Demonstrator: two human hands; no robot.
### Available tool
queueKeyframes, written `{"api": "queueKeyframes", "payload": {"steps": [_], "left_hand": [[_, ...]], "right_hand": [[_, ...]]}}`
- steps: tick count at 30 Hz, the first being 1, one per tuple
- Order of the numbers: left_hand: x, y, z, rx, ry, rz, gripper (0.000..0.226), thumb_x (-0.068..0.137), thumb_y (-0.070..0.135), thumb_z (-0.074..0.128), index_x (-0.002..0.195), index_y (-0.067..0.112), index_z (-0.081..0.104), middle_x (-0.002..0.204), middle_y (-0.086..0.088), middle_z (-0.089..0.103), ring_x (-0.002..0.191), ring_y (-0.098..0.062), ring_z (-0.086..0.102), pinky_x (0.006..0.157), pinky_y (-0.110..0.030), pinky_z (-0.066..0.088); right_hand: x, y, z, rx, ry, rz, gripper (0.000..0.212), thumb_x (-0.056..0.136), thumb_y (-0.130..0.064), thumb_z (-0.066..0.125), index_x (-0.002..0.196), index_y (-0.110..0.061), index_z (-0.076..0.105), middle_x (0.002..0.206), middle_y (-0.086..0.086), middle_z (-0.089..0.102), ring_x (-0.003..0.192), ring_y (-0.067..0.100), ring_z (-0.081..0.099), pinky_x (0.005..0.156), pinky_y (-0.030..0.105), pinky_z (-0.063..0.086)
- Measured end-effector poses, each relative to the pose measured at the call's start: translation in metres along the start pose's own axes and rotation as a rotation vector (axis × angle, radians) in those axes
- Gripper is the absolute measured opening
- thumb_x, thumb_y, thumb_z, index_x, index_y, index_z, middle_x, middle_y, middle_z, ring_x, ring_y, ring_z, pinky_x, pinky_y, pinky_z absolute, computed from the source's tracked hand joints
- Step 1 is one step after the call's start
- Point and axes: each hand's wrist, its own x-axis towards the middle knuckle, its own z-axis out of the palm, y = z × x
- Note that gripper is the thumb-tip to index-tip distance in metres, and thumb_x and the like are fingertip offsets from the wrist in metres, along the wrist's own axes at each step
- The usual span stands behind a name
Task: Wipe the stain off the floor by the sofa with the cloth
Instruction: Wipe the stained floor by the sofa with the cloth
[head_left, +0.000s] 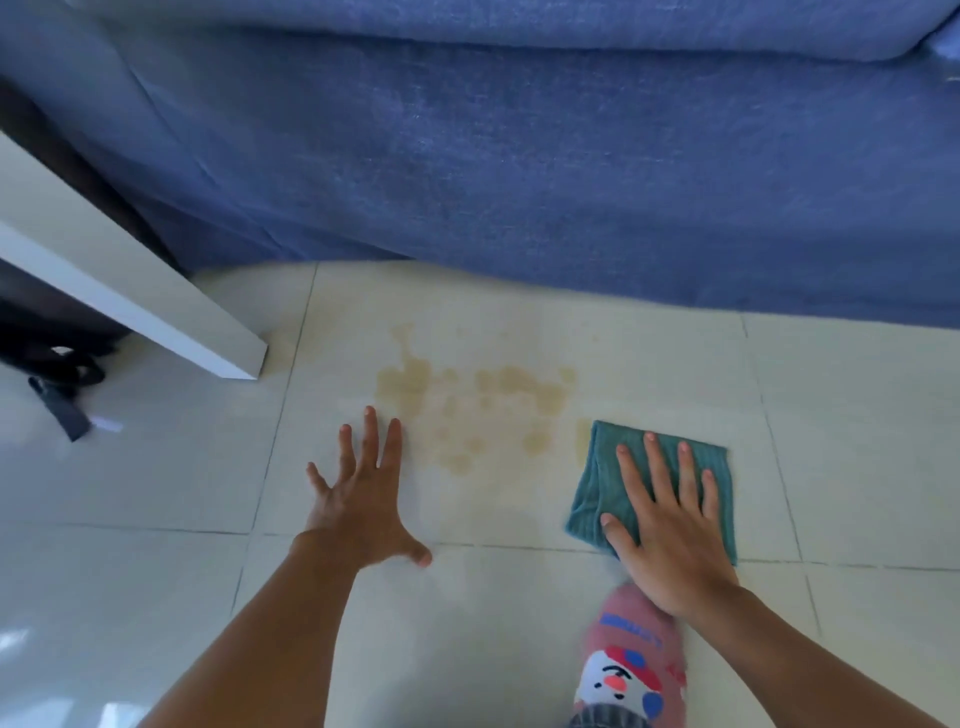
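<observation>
A person's right hand (670, 525) presses flat, fingers spread, on a folded teal cloth (608, 467) of ribbed weave, gripping nothing. The blotchy yellow-brown stain (467, 410) lies just left of that hand and cloth, between it and the left hand (363, 499), which rests open, palm down, on the glossy pale tiled floor (519, 322). Beyond both hands hangs the blue woven cover of the sofa (519, 156). A pink patterned sock (634, 660) sits just below the right hand.
</observation>
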Motion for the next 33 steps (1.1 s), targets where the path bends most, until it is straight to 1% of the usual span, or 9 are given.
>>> {"api": "queueKeyframes", "payload": {"steps": [10,14,16,17,20,21,27,30,33], "left_hand": [[-0.002,-0.076,0.001,-0.048,-0.023,-0.060,0.168,0.041,0.068,0.088,0.149,0.026,-0.034,0.150,0.001,-0.051,0.148,-0.029,-0.030,0.119,-0.065,0.004],[-0.001,-0.094,-0.006,-0.040,-0.024,-0.069,0.167,0.045,0.061,0.091,0.150,0.024,-0.033,0.152,0.000,-0.049,0.148,-0.031,-0.029,0.118,-0.067,0.006],[-0.003,-0.102,-0.006,-0.052,-0.048,-0.068,0.166,0.047,0.059,0.092,0.150,0.022,-0.033,0.151,0.001,-0.049,0.147,-0.031,-0.029,0.118,-0.068,0.006],[-0.004,-0.106,-0.005,-0.065,-0.052,-0.070,0.166,0.047,0.059,0.092,0.149,0.022,-0.033,0.150,0.002,-0.049,0.148,-0.031,-0.029,0.118,-0.068,0.007],[-0.005,-0.116,-0.001,-0.104,-0.036,-0.066,0.168,0.044,0.060,0.092,0.149,0.023,-0.034,0.150,0.005,-0.049,0.148,-0.031,-0.028,0.118,-0.067,0.008],[-0.004,-0.118,-0.001,-0.113,-0.027,-0.060,0.168,0.044,0.060,0.092,0.149,0.023,-0.034,0.151,0.005,-0.048,0.147,-0.031,-0.029,0.118,-0.066,0.008],[-0.002,-0.125,0.004,-0.157,0.010,-0.051,0.168,0.041,0.064,0.090,0.151,0.025,-0.029,0.156,0.008,-0.042,0.146,-0.027,-0.031,0.117,-0.066,0.005],[-0.002,-0.127,0.003,-0.164,0.019,-0.047,0.166,0.042,0.065,0.090,0.153,0.025,-0.026,0.157,0.007,-0.040,0.146,-0.027,-0.031,0.117,-0.067,0.004],[-0.003,-0.127,0.002,-0.150,0.003,-0.054,0.165,0.042,0.065,0.090,0.152,0.025,-0.027,0.158,0.006,-0.040,0.145,-0.028,-0.031,0.117,-0.067,0.005]], "right_hand": [[0.018,-0.088,-0.002,0.020,-0.065,-0.162,0.083,0.092,-0.069,0.019,0.160,-0.031,-0.008,0.169,0.004,-0.019,0.153,0.034,-0.024,0.121,0.055,-0.011],[0.026,-0.139,-0.005,0.069,-0.143,-0.184,0.083,0.084,-0.070,0.003,0.151,-0.032,-0.030,0.162,0.004,-0.037,0.145,0.034,-0.041,0.117,0.054,-0.024],[0.029,-0.158,-0.006,0.075,-0.166,-0.230,0.082,0.085,-0.069,0.004,0.148,-0.033,-0.033,0.161,0.004,-0.041,0.143,0.035,-0.044,0.117,0.055,-0.024],[0.030,-0.166,-0.003,0.073,-0.168,-0.261,0.082,0.087,-0.069,0.007,0.150,-0.033,-0.032,0.161,0.004,-0.039,0.144,0.035,-0.043,0.117,0.056,-0.023],[0.033,-0.194,0.001,0.080,-0.118,-0.359,0.083,0.092,-0.067,0.021,0.159,-0.031,-0.013,0.167,0.006,-0.026,0.149,0.036,-0.034,0.119,0.057,-0.018],[0.036,-0.204,0.001,0.076,-0.121,-0.397,0.083,0.093,-0.067,0.022,0.159,-0.031,-0.011,0.167,0.005,-0.026,0.149,0.035,-0.033,0.119,0.058,-0.017],[0.045,-0.267,0.001,0.060,-0.124,-0.535,0.087,0.093,-0.063,0.033,0.160,-0.031,-0.012,0.166,0.006,-0.029,0.149,0.037,-0.032,0.119,0.058,-0.017],[0.049,-0.279,-0.001,0.046,-0.157,-0.560,0.085,0.094,-0.061,0.035,0.157,-0.039,-0.018,0.163,0.006,-0.036,0.147,0.038,-0.037,0.118,0.059,-0.022],[0.051,-0.277,-0.002,0.041,-0.177,-0.597,0.082,0.095,-0.060,0.035,0.157,-0.042,-0.015,0.163,0.005,-0.037,0.146,0.038,-0.038,0.118,0.059,-0.021]]}}
